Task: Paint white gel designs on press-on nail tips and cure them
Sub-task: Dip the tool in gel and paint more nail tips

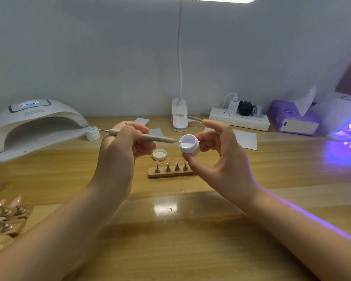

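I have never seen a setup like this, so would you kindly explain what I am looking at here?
There is no machine: one camera worn on a person's head looks down at two bare hands over a wooden table. The left hand holds a dotting pen, its tip dipped into a small open jar of white gel held by the right hand. Below lie the jar's lid and a wooden stand of pink nail tips. Curing lamps sit at the left and right.

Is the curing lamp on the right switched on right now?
On. The right curing lamp glows violet inside and throws purple light onto the table and the right forearm.
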### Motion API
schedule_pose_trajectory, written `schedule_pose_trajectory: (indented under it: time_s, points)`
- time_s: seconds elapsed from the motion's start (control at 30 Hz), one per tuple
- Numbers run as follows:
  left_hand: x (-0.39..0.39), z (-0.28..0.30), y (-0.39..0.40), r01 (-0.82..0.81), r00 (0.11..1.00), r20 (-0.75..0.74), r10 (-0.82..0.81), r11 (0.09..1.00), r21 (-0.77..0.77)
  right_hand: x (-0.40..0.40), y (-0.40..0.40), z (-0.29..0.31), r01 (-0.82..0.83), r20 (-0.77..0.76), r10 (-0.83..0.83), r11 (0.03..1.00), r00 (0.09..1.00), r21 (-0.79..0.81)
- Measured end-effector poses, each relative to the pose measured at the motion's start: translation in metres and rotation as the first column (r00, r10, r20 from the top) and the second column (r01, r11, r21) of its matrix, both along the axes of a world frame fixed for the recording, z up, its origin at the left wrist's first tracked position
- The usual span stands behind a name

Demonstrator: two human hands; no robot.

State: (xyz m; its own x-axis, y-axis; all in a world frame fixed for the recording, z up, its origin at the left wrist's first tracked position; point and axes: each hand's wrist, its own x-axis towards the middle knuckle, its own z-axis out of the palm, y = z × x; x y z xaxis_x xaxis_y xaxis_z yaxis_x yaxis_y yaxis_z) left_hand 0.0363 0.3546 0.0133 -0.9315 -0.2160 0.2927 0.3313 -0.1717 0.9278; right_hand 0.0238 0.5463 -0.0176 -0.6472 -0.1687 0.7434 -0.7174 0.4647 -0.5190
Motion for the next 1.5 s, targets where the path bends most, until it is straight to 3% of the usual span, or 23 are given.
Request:
schedule_pose_trajectory:
  time_s: [0.77, 1.03, 1.23, 1.33, 1.5]
  points:
    - [0.01, 0.019, 0.005, 0.052, 0.995, -0.094, -0.043, 0.993, 0.103, -0.001, 0.0, -0.003, -0.015, -0.022, 0.015, 1.0, 1.0, 0.017]
    - [0.003, 0.007, 0.004, 0.198, 0.98, -0.077, -0.185, 0.957, 0.213, -0.005, 0.006, -0.002, -0.013, -0.014, 0.014, 1.0, 1.0, 0.009]
    - [0.002, -0.003, 0.003, 0.149, 0.987, -0.087, -0.136, 0.974, 0.17, -0.018, 0.026, -0.007, 0.186, 0.138, -0.181, 0.982, 0.974, -0.023]
    - [0.002, -0.013, 0.007, 0.043, 0.999, -0.033, -0.04, 0.995, 0.091, -0.026, 0.034, -0.014, 0.291, 0.259, -0.299, 0.954, 0.918, 0.07]
    - [0.003, -0.028, 0.012, -0.057, 0.998, 0.004, 0.057, 0.998, -0.012, -0.032, 0.04, -0.024, 0.298, 0.428, -0.347, 0.938, 0.834, 0.179]
